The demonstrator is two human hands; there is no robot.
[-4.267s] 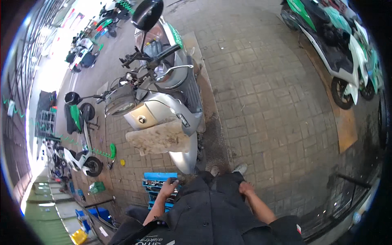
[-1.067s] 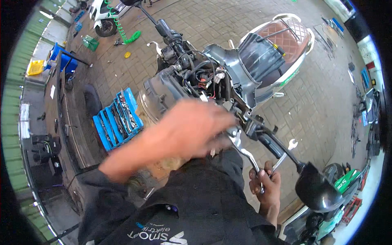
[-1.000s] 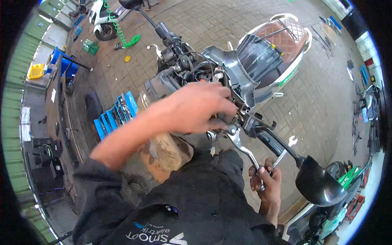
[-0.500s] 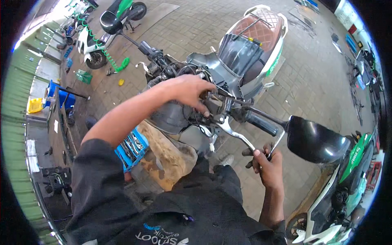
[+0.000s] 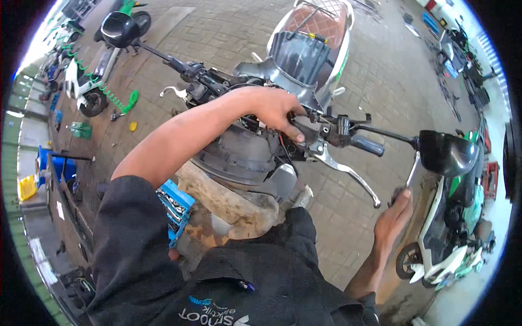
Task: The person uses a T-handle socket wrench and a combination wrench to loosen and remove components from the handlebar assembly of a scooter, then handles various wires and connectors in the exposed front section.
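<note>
My left hand [image 5: 274,111] reaches across the stripped front of a scooter. Its thumb and curled fingers close round the black brake lever housing [image 5: 308,133] on the handlebar. From that housing a silver brake lever [image 5: 348,169] sticks out toward the lower right, beside the black rubber grip [image 5: 367,145]. Out past the lever's tip, my right hand [image 5: 396,213] is closed on a slim silver hand tool [image 5: 413,169]. The tool points up toward the black right mirror [image 5: 447,153]; whether they touch, I cannot tell. Exposed wires [image 5: 280,149] hang below my left hand.
A blue tray of tools [image 5: 175,204] sits by a stained cloth-like cover [image 5: 231,206] left of my legs. The scooter's brown seat [image 5: 318,24] lies beyond the handlebar. Another scooter [image 5: 440,233] stands at right, and a green coiled hose [image 5: 117,100] runs at far left.
My right hand has moved away from the brake lever, out to the right, still holding the silver tool. The handlebar's right end and mirror sit farther right and higher. My left hand stays at the housing.
</note>
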